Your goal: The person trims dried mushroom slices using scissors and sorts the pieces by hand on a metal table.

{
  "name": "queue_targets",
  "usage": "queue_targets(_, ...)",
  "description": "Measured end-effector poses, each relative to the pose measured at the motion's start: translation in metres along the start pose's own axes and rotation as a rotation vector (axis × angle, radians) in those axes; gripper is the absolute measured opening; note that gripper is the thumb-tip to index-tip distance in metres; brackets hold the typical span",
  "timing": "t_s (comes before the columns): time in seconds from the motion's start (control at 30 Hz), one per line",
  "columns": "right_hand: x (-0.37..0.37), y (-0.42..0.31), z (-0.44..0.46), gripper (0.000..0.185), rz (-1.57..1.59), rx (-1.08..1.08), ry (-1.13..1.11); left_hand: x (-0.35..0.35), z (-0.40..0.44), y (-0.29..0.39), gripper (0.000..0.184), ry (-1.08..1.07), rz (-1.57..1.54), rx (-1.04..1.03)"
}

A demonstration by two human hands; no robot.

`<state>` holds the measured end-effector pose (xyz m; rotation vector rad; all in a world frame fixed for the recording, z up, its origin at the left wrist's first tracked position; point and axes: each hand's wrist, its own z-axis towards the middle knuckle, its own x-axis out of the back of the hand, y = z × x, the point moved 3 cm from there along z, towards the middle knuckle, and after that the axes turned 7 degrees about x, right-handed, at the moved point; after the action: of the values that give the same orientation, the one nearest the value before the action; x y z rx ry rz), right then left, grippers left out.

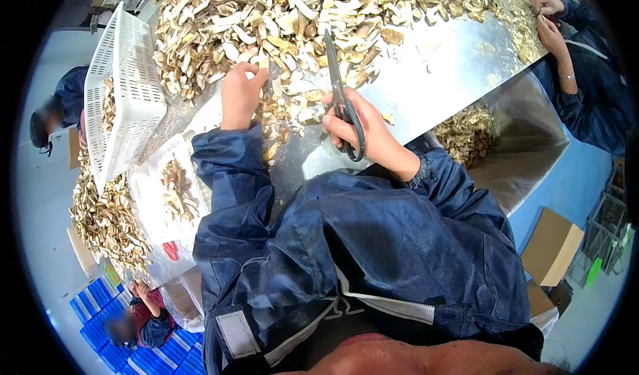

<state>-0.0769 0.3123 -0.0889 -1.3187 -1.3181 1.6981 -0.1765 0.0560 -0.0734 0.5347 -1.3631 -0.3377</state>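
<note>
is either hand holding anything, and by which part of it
The right hand holds the scissors by the black handles. Whether the left hand has anything between its fingers cannot be told.

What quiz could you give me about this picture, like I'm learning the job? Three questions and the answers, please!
1. Pick one: which hand holds the scissors? A) left B) right
2. True or false: the white basket has holes in its sides.
3. Fill in: the camera wearer's left sleeve is dark ____.

Key: 1. B, the right hand. 2. True. 3. Blue.
</note>
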Motion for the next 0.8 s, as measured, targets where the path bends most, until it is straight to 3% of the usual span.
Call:
queue_targets(0.07, 0.000, -0.001, 0.000, 0.034, 0.012, 0.000, 0.004, -0.001, -0.001, -0.003, 0.025, -0.003, -0.061, 0.014)
queue_targets(0.17, 0.000, 0.001, 0.000, 0.032, 0.025, 0.012, 0.000, 0.015, -0.012, 0.010, 0.021, -0.161, -0.347, 0.344)
queue_targets(0.27, -0.001, -0.005, 0.001, 0.035, -0.014, -0.058, -0.013, 0.026, -0.035, 0.014, 0.016, -0.360, -0.878, 0.619)
queue_targets(0.3, -0.002, -0.008, 0.002, 0.039, -0.070, -0.071, -0.048, 0.032, -0.045, 0.019, 0.010, -0.450, -1.015, 0.626)
queue_targets(0.33, -0.003, -0.011, 0.001, 0.043, -0.127, -0.086, -0.085, 0.032, -0.057, 0.021, 0.011, -0.404, -1.143, 0.681)
queue_targets(0.47, -0.015, -0.022, -0.010, 0.061, -0.429, -0.020, -0.206, 0.035, -0.087, 0.031, 0.011, -0.391, -1.314, 0.627)
queue_targets(0.5, -0.018, -0.035, -0.012, 0.070, -0.492, -0.134, -0.270, 0.036, -0.092, 0.034, 0.011, -0.370, -1.322, 0.598)
queue_targets(0.63, -0.026, -0.029, -0.019, 0.064, -0.562, 0.020, -0.304, 0.033, -0.107, 0.041, 0.007, -0.309, -1.297, 0.499)
queue_targets(0.8, -0.032, -0.034, -0.021, 0.054, -0.638, -0.062, -0.372, 0.031, -0.126, 0.043, 0.012, -0.311, -1.295, 0.465)
